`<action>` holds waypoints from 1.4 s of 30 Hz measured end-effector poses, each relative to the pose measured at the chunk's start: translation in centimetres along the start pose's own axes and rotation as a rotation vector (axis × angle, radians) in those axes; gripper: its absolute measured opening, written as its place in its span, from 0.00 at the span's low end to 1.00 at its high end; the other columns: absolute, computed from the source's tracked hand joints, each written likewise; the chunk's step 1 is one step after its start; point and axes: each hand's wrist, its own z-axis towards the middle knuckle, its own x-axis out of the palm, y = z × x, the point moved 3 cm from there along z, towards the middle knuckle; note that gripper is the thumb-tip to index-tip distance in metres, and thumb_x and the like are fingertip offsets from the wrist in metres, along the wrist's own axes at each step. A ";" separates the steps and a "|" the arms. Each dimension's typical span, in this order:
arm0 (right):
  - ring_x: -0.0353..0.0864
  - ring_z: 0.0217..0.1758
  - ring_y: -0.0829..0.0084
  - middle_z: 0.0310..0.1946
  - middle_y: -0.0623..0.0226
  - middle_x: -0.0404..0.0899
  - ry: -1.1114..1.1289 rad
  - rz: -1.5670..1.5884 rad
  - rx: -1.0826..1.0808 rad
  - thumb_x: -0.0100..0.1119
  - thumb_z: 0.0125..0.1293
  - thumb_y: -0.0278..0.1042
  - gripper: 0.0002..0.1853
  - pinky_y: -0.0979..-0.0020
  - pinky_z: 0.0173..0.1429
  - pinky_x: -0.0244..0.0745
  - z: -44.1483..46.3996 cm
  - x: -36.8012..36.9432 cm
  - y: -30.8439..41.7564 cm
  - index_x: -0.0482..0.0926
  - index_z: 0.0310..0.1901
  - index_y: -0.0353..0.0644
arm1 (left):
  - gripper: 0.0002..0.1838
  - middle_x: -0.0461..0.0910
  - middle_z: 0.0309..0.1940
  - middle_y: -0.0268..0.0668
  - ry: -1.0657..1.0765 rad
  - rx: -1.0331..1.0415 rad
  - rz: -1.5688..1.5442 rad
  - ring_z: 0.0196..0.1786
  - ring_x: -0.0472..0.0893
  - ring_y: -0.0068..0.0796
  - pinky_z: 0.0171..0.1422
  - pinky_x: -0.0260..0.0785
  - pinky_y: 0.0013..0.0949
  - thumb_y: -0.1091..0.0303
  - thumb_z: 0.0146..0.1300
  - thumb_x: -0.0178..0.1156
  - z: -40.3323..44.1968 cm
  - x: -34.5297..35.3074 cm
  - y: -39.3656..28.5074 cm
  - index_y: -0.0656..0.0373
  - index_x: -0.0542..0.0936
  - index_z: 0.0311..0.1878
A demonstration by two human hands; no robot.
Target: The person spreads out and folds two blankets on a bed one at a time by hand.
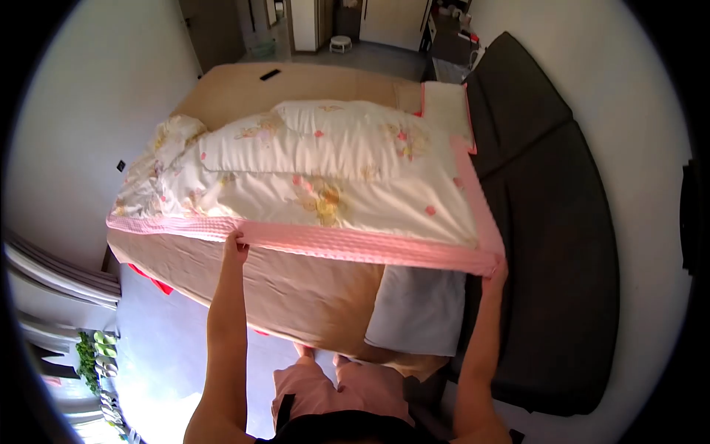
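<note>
A white quilt [266, 189] with a pink waffle-textured border and printed figures spreads over the bed. Its near edge is lifted between my two hands. My left hand [236, 246] is closed on the pink border left of the middle. At the right corner, beside the headboard, my right hand [494, 275] grips the same border. Below the raised edge show the tan bed sheet [310, 292] and a grey pillow [416, 311], partly covered by the quilt. Another pale pillow with pink edging [447, 111] lies at the far right of the bed.
A dark padded headboard [558, 244] runs along the right side. On the far part of the bed lies a small black object [271, 75]. A white stool [340, 44] stands beyond the bed. Shoes [106, 353] and a green plant [87, 362] are at the lower left.
</note>
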 end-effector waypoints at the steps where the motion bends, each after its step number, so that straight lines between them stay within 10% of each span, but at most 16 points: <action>1: 0.76 0.42 0.70 0.36 0.65 0.76 -0.082 0.012 0.053 0.44 0.61 0.39 0.12 0.67 0.46 0.73 -2.3 -1.2 -1.4 0.74 0.37 0.40 | 0.04 0.72 0.25 0.30 -0.086 -0.041 0.046 0.28 0.71 0.24 0.33 0.64 0.27 0.76 0.47 0.54 0.9 -2.3 1.5 0.55 0.73 0.27; 9: 0.76 0.38 0.67 0.32 0.65 0.74 -0.371 -0.488 0.285 0.54 0.56 0.37 0.10 0.66 0.41 0.74 -10.5 -16.9 -14.8 0.72 0.34 0.39 | 0.10 0.71 0.24 0.31 -0.510 -0.110 0.439 0.26 0.71 0.26 0.24 0.64 0.31 0.77 0.46 0.55 1.4 -16.2 10.9 0.57 0.73 0.34; 15: 0.71 0.48 0.58 0.47 0.52 0.68 -0.557 -1.261 0.238 0.56 0.52 0.30 0.20 0.61 0.49 0.70 -14.1 -6.3 -10.7 0.69 0.48 0.34 | 0.26 0.73 0.35 0.30 -0.628 -0.082 0.305 0.32 0.72 0.26 0.32 0.68 0.38 0.78 0.47 0.55 -3.9 -16.9 14.4 0.42 0.68 0.51; 17: 0.64 0.56 0.52 0.54 0.46 0.61 -0.293 -1.763 -0.085 0.57 0.52 0.28 0.26 0.57 0.55 0.65 -14.4 -1.2 -10.1 0.64 0.54 0.34 | 0.28 0.73 0.34 0.29 -0.518 -0.107 0.292 0.33 0.72 0.25 0.35 0.67 0.37 0.80 0.47 0.55 -4.0 -16.7 13.9 0.43 0.67 0.53; 20: 0.61 0.58 0.52 0.54 0.48 0.62 0.147 -1.568 -0.426 0.56 0.51 0.26 0.25 0.55 0.59 0.60 -14.4 3.5 -16.4 0.65 0.53 0.37 | 0.27 0.73 0.34 0.29 -0.562 -0.125 0.321 0.32 0.72 0.25 0.37 0.67 0.36 0.82 0.47 0.55 -4.8 -15.9 13.7 0.45 0.68 0.52; 27: 0.73 0.43 0.56 0.39 0.58 0.73 1.073 -0.925 -0.166 0.54 0.53 0.26 0.12 0.61 0.48 0.68 -27.4 27.9 -27.2 0.75 0.42 0.42 | 0.14 0.74 0.27 0.33 -0.318 0.142 0.643 0.29 0.74 0.28 0.34 0.70 0.32 0.78 0.48 0.58 -3.5 -13.0 13.8 0.57 0.76 0.41; 30: 0.71 0.47 0.58 0.41 0.59 0.73 1.428 -0.886 -0.552 0.57 0.53 0.31 0.16 0.60 0.51 0.65 -34.8 38.8 -31.3 0.73 0.45 0.45 | 0.15 0.75 0.39 0.36 -0.211 0.349 0.769 0.38 0.75 0.27 0.41 0.70 0.29 0.74 0.52 0.58 -3.7 -10.1 14.2 0.60 0.75 0.46; 34: 0.66 0.54 0.64 0.46 0.62 0.71 1.480 -1.312 -0.786 0.57 0.52 0.35 0.23 0.56 0.52 0.62 -40.8 46.2 -38.2 0.68 0.53 0.48 | 0.16 0.74 0.41 0.40 0.188 0.369 0.572 0.42 0.74 0.31 0.45 0.68 0.32 0.72 0.51 0.57 -5.4 -5.6 11.9 0.60 0.75 0.46; 36: 0.71 0.48 0.64 0.41 0.62 0.74 1.170 -1.522 -1.349 0.52 0.56 0.36 0.20 0.59 0.50 0.66 -40.0 46.8 -43.3 0.70 0.52 0.47 | 0.17 0.73 0.44 0.41 0.417 0.315 0.532 0.45 0.72 0.32 0.48 0.67 0.34 0.71 0.51 0.57 -6.5 -6.4 10.4 0.60 0.74 0.47; 38: 0.76 0.41 0.62 0.36 0.60 0.77 1.316 -1.659 -1.069 0.48 0.58 0.36 0.17 0.61 0.45 0.70 -37.0 47.6 -46.9 0.73 0.50 0.45 | 0.19 0.70 0.51 0.41 0.573 0.174 0.697 0.51 0.70 0.31 0.53 0.65 0.34 0.70 0.53 0.57 -6.2 -9.6 8.9 0.59 0.73 0.50; 40: 0.79 0.38 0.57 0.35 0.56 0.79 1.133 -1.935 -0.410 0.46 0.60 0.35 0.15 0.61 0.41 0.73 -31.6 48.7 -49.3 0.76 0.46 0.42 | 0.18 0.73 0.48 0.33 0.580 0.168 0.717 0.45 0.71 0.24 0.50 0.66 0.30 0.73 0.55 0.55 -4.0 -14.4 4.8 0.56 0.74 0.51; 42: 0.79 0.39 0.56 0.36 0.51 0.79 0.799 -1.580 -0.133 0.46 0.59 0.33 0.13 0.60 0.43 0.72 -25.7 47.8 -49.9 0.77 0.40 0.36 | 0.17 0.77 0.44 0.30 0.418 0.077 0.660 0.41 0.73 0.20 0.47 0.67 0.27 0.75 0.56 0.55 0.1 -21.1 2.2 0.54 0.75 0.51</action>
